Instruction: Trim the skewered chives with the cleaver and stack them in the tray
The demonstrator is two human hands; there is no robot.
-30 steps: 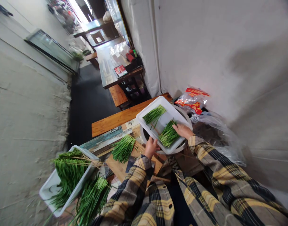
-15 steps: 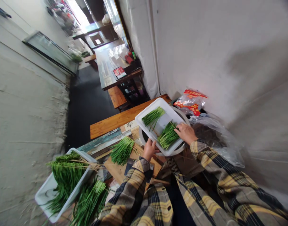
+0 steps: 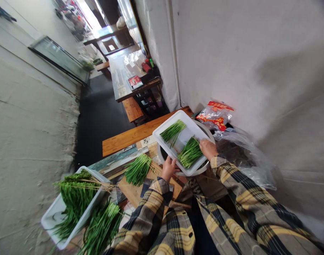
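Step in hand, as judged: settling the nearer green bundle (image 3: 190, 153) by the white tray's (image 3: 190, 130) near corner; the next move calls for a steady rim. The bundle's long axis lies roughly crosswise, pale ends toward the edge pinched by the left hand (image 3: 169, 170). Whether the right hand's (image 3: 208, 149) bunched fingers pinch stems cannot be told.

Single head-worn camera, looking forward and steeply down past sleeves (image 3: 154, 200) onto hands (image 3: 169, 169), tabletop (image 3: 119, 163) close below; dark floor (image 3: 99, 113) recedes upper left.

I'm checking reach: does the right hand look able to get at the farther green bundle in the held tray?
Probably yes: the right hand is by the nearer bundle, and the open tray leaves the farther bundle uncovered.
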